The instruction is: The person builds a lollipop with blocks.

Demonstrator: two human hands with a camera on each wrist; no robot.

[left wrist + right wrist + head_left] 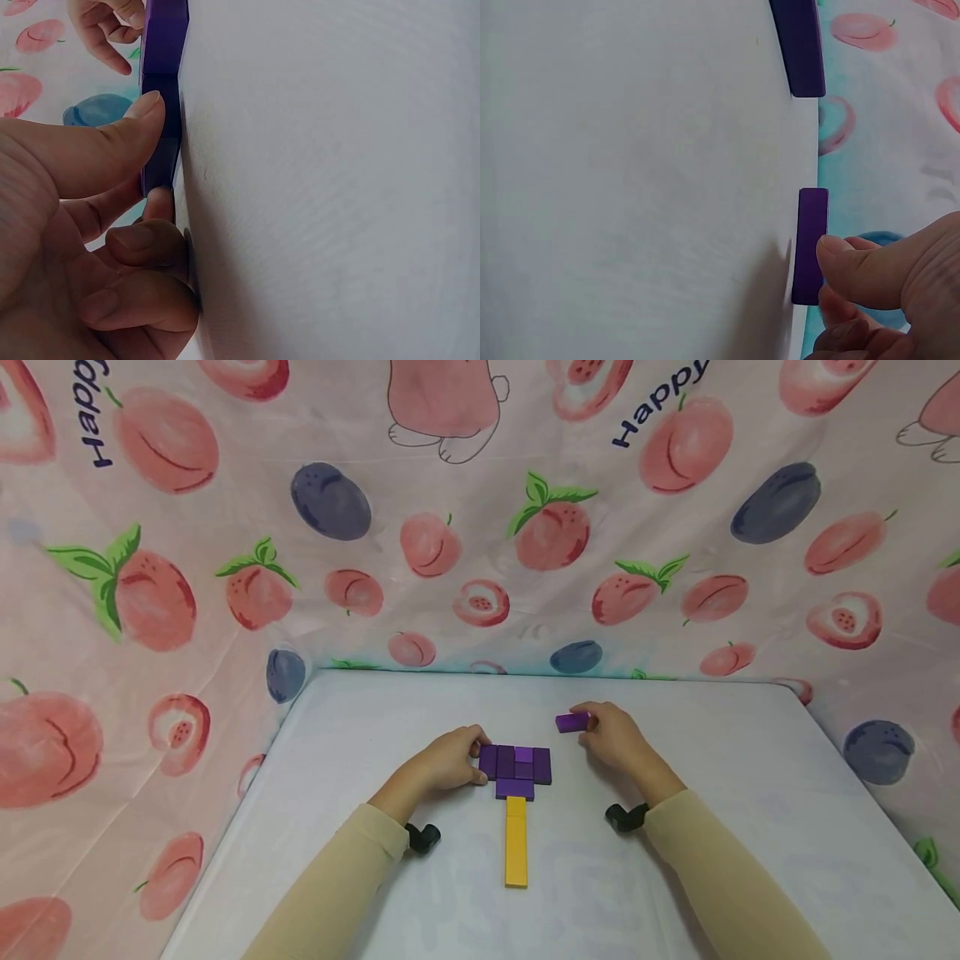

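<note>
Flat on the white table (pixel 570 877) lies a mallet-shaped layout: several dark purple blocks (pixel 523 770) side by side, a purple block (pixel 514 789) crosswise under them, and a yellow strip (pixel 516 852) below that. My left hand (pixel 446 760) holds the leftmost dark purple block (pixel 487 762) between thumb and fingers; the left wrist view has the thumb (pixel 146 112) against the side of the row. Off to the upper right of the layout, a single purple block (pixel 808 214) is pinched at its right end by thumb and fingers of my right hand (pixel 611 735).
Behind the table hangs a fruit-printed cloth (pixel 480 510), which also runs along both sides. The table's far edge (pixel 540 675) lies a little beyond the right hand. Black wrist-worn devices (pixel 424 838) stick out from both sleeves.
</note>
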